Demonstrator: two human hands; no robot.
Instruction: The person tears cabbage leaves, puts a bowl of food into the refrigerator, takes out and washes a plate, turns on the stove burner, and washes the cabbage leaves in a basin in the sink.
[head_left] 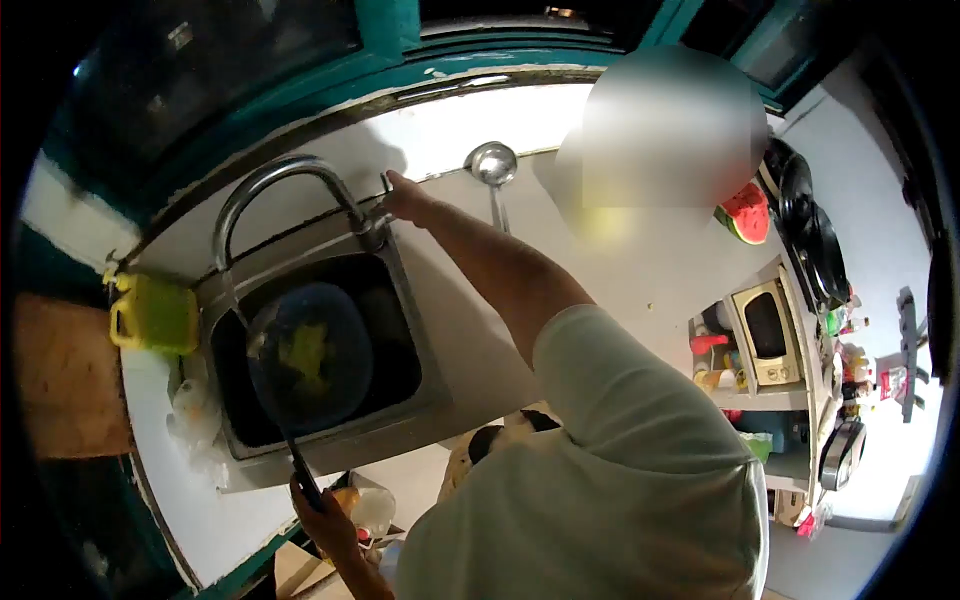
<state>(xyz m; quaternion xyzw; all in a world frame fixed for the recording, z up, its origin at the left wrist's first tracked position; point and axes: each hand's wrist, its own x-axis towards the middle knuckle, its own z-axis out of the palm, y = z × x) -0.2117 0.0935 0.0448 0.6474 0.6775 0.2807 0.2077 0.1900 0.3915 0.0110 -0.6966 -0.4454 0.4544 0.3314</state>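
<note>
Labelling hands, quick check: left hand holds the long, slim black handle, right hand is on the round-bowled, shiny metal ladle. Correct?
Not quite: the head view shows the right hand at the curved, silver metal faucet, not on the ladle. The left hand does hold the black handle.

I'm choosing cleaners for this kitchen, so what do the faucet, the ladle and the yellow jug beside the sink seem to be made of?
Faucet: metal, likely chromed or stainless, from the shiny highlights along its curve.
Ladle: probably stainless steel; its silvery bowl gleams.
Yellow jug: likely plastic, given its even colour and moulded-looking handle.
</note>
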